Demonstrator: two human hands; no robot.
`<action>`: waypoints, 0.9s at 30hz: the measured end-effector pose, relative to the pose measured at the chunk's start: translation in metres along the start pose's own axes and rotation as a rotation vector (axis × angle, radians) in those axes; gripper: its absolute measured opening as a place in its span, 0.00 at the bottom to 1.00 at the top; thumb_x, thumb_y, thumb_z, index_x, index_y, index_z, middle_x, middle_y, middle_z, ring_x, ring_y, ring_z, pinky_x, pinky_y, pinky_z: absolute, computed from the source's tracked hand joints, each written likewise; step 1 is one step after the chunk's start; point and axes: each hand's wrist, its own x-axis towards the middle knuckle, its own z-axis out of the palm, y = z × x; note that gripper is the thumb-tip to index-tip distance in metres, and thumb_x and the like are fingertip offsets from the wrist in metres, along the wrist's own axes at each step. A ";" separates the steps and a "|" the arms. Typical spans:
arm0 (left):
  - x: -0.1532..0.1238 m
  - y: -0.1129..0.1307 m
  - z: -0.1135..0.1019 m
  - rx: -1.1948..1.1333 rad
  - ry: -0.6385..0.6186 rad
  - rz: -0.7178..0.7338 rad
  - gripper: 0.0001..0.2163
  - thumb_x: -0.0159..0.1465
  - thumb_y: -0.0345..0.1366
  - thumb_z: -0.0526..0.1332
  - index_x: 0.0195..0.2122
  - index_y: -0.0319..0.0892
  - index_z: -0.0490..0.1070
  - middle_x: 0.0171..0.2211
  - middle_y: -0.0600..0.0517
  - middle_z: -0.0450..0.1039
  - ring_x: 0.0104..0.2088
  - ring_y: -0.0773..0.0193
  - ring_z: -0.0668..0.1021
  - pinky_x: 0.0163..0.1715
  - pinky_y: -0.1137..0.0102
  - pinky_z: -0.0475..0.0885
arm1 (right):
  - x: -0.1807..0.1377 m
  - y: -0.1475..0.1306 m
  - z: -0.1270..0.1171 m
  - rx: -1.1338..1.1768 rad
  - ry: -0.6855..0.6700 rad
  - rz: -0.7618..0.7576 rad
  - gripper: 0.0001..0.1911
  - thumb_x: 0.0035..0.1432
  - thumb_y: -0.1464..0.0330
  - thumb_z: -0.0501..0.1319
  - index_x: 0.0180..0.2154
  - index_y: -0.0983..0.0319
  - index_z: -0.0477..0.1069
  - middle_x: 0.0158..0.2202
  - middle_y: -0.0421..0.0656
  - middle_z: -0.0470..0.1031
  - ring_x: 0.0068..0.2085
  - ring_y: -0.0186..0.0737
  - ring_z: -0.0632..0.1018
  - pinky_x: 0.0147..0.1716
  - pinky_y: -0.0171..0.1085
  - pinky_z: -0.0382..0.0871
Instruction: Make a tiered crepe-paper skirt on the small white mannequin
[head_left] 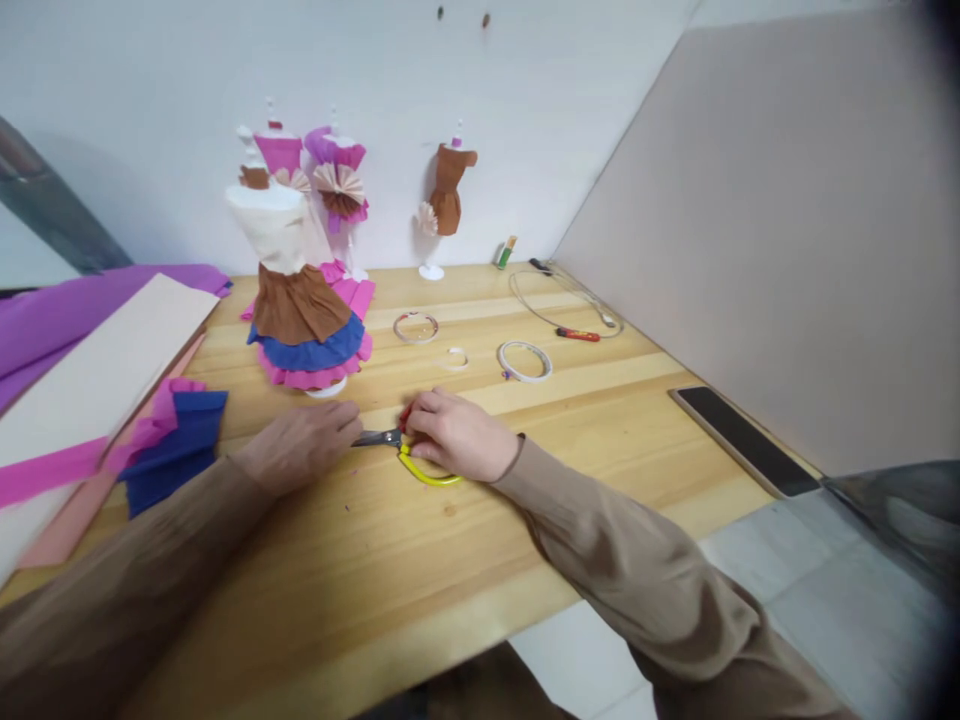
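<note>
A pair of scissors (388,438) with one red and one yellow handle lies low over the wooden table, blades pointing left. My right hand (461,435) is closed around the red handle, while the yellow loop sticks out below it. At the blade tips, the curled fingers of my left hand (304,445) close on the metal; the very ends of the blades are hidden there. Just behind my left hand stands a small dress form (296,270) in a white top and a tiered brown, blue and pink paper skirt.
Crepe paper sheets (112,350) and a blue paper piece (180,440) lie at left. More dressed forms (448,190) stand by the wall. Tape rolls (550,363), a red-handled tool (577,335), a cable (517,290), a glue stick (506,252) and a phone (742,440) lie around.
</note>
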 end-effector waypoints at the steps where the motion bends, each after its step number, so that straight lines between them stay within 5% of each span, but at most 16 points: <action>1: 0.000 0.000 0.000 -0.012 0.022 -0.037 0.13 0.64 0.20 0.49 0.30 0.42 0.67 0.29 0.51 0.69 0.25 0.63 0.68 0.25 0.68 0.59 | 0.000 -0.001 -0.001 -0.011 -0.003 0.005 0.10 0.60 0.67 0.67 0.42 0.65 0.77 0.46 0.51 0.76 0.46 0.46 0.74 0.48 0.42 0.69; 9: 0.007 0.004 -0.016 -0.231 0.295 -0.299 0.14 0.70 0.35 0.46 0.25 0.46 0.53 0.22 0.54 0.60 0.23 0.64 0.65 0.26 0.67 0.58 | 0.000 0.006 0.006 0.004 0.052 0.011 0.09 0.61 0.67 0.66 0.42 0.65 0.77 0.45 0.52 0.76 0.45 0.46 0.74 0.46 0.43 0.70; 15: 0.018 0.032 -0.020 -0.373 0.071 -0.438 0.12 0.68 0.32 0.50 0.26 0.44 0.56 0.26 0.53 0.65 0.28 0.63 0.68 0.31 0.68 0.62 | -0.006 0.006 0.022 0.111 0.420 -0.153 0.10 0.65 0.69 0.60 0.47 0.64 0.74 0.47 0.54 0.78 0.47 0.49 0.78 0.47 0.46 0.75; 19: 0.026 0.053 -0.017 -0.894 0.183 -0.448 0.13 0.66 0.28 0.58 0.25 0.42 0.58 0.26 0.56 0.66 0.33 0.68 0.71 0.38 0.72 0.66 | -0.012 -0.011 0.018 0.169 0.628 -0.321 0.15 0.64 0.66 0.64 0.52 0.60 0.72 0.46 0.51 0.78 0.46 0.47 0.80 0.45 0.44 0.77; 23: 0.023 0.062 -0.015 -1.579 0.162 -0.602 0.09 0.65 0.29 0.60 0.28 0.41 0.63 0.19 0.61 0.62 0.22 0.73 0.67 0.25 0.76 0.64 | -0.015 -0.026 0.013 0.289 0.673 -0.280 0.12 0.61 0.73 0.65 0.47 0.57 0.75 0.39 0.45 0.79 0.40 0.42 0.81 0.41 0.40 0.77; 27: 0.019 0.066 -0.021 -1.908 0.109 -0.714 0.09 0.64 0.29 0.62 0.26 0.39 0.67 0.17 0.60 0.66 0.18 0.75 0.66 0.22 0.78 0.62 | -0.016 -0.028 0.013 0.416 0.675 -0.237 0.13 0.60 0.74 0.66 0.46 0.54 0.77 0.40 0.42 0.78 0.38 0.39 0.80 0.37 0.37 0.76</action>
